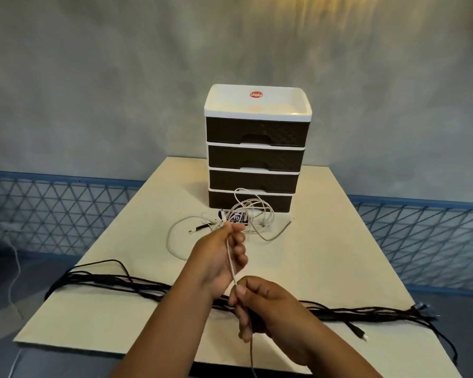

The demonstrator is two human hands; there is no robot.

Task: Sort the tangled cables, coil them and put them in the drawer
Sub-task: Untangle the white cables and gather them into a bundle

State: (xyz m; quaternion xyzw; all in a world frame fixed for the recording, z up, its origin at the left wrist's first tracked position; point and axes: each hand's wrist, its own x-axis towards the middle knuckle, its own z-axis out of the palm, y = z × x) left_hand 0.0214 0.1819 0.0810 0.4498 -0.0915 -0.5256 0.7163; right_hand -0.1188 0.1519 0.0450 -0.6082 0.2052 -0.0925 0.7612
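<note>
Fingers (239, 251) of both hands around white cable (231, 264), taut between

Two bare, sleeveless forearms (159, 331)

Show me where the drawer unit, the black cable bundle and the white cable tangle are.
drawer unit (254, 156): head view, front of the second drawer.
black cable bundle (115, 282): head view, left part lying on the table.
white cable tangle (253, 214): head view, loops before the lowest drawer.

1. The white cable (232, 264) runs below the right hand (268, 309) and off the bottom edge.
2. The black cables (115, 281) pass behind both forearms — that stretch is hidden.
3. A dark item (236, 217) under the white tangle — unidentifiable.
</note>
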